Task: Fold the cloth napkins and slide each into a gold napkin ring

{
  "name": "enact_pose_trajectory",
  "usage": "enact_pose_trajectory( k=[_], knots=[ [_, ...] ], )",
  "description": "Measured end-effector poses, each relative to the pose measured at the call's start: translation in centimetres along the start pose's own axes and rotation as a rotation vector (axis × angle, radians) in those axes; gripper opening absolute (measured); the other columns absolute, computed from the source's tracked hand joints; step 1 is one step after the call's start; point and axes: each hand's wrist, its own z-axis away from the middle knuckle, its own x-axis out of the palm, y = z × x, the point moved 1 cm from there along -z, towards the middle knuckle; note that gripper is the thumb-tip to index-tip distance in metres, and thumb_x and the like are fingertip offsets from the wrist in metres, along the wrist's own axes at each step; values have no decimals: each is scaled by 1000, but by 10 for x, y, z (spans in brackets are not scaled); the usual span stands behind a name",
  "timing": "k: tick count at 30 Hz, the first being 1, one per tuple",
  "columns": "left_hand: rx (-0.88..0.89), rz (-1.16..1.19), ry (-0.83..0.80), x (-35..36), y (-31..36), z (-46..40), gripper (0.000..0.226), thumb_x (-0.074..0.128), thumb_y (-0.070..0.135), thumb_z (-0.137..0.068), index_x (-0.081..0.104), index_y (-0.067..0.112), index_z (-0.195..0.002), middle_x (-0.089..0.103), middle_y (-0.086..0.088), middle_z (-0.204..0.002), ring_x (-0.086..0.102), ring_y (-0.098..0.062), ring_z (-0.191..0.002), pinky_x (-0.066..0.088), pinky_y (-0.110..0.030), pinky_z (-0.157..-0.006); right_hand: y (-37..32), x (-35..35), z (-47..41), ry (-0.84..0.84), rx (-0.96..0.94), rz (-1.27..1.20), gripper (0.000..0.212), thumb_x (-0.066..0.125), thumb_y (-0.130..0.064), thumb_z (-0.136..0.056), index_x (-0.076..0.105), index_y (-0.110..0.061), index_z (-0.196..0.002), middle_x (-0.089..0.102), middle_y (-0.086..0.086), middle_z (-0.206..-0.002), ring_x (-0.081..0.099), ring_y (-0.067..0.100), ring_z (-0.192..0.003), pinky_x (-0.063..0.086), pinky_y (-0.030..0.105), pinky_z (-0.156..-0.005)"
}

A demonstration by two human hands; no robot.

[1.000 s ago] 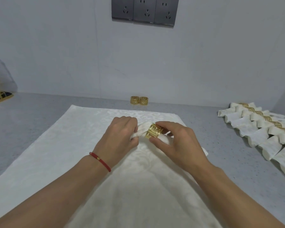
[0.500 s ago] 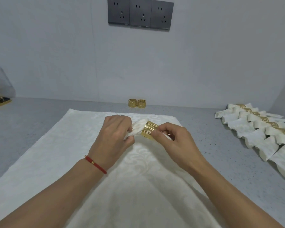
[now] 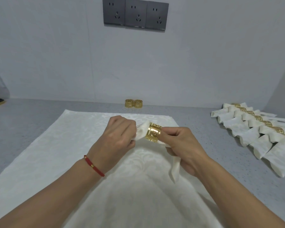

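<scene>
Napkin (image 3: pixel 141 133), gripped by left hand (image 3: pixel 120 137), now sits deeper in the ring (image 3: pixel 153 134) that right-hand fingers (image 3: pixel 169 131) pinch.

Both forearms enter from the lower frame and converge at centre. Left hand (image 3: pixel 119 137) (red cord at wrist) fingers curled, gripping; right hand (image 3: pixel 182 145) pinching with thumb and forefinger.
</scene>
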Motion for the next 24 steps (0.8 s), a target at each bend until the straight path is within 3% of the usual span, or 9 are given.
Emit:
enact_pose_trajectory(
  k=[5, 11, 15, 17, 18, 20, 21, 22, 24],
  knots=[
    [31, 39, 5, -2, 1, 0, 20, 54, -16, -70, 52, 4, -71, 55, -11, -77, 47, -28, -68, 39, -34, -75, 3, 1, 0, -37, 25, 15, 27, 76, -12, -89, 76, -17, -63, 32, -4, -61, 17, 14, -58, 17, 24, -51],
    [16, 125, -18, -2, 1, -2, 18, 55, -15, -67, 51, 3, -70, 56, -10, -77, 48, -29, -68, 41, -33, -73, 2, 0, -1, -19, 6, -2, 8, 77, -13, -89, 83, -11, -84, 34, -1, -62, 17, 15, -59, 18, 23, -48],
    [-22, 183, -96, -4, 2, -2, 18, 60, -10, -66, 52, 3, -75, 55, -7, -78, 49, -26, -68, 42, -33, -68, 1, 1, 0, -9, -38, -1, 22, 78, -8, -86, 78, -16, -66, 36, -12, -53, 21, 11, -53, 21, 19, -47],
    [-154, 276, -163, -6, 0, -1, 27, 65, -1, -67, 54, 10, -89, 53, 2, -86, 48, -21, -71, 42, -30, -64, -1, 2, 1, -1, -77, -16, 20, 77, -4, -86, 77, -13, -69, 51, -15, -49, 41, 4, -44, 34, 12, -48],
    [-226, 347, -220, -7, 0, 0, 38, 70, 6, -70, 54, 16, -103, 53, 8, -96, 50, -18, -76, 44, -28, -66, -2, 3, 2, 1, -100, -4, 13, 78, -4, -86, 79, -10, -74, 64, -11, -56, 56, 3, -50, 43, 15, -54],
    [-299, 450, -330, -11, 1, -2, 70, 79, 32, -74, 44, 30, -135, 50, 19, -120, 54, -11, -92, 46, -21, -78, -3, 5, 2, 21, -152, 62, 5, 81, -7, -84, 83, -11, -82, 79, 0, -84, 75, 12, -82, 59, 34, -78],
    [-344, 490, -362, -13, 2, -4, 81, 78, 45, -74, 38, 33, -144, 48, 25, -128, 52, -8, -104, 44, -18, -86, -3, 5, 2, 25, -179, 97, 5, 81, -9, -84, 83, -13, -84, 80, 2, -91, 75, 17, -92, 58, 40, -89],
    [-393, 546, -378, -13, 5, -6, 83, 74, 56, -75, 37, 36, -146, 48, 28, -131, 48, -5, -115, 41, -17, -91, -4, 7, 3, 22, -202, 126, 6, 81, -10, -84, 84, -15, -84, 79, 3, -91, 74, 20, -94, 55, 41, -93],
    [-465, 654, -370, -12, 10, -10, 62, 66, 62, -80, 52, 38, -136, 57, 29, -124, 44, -3, -125, 38, -20, -95, -4, 9, 4, 7, -220, 158, 6, 82, -11, -82, 84, -18, -83, 78, 1, -87, 72, 17, -88, 54, 38, -90]
  ],
)
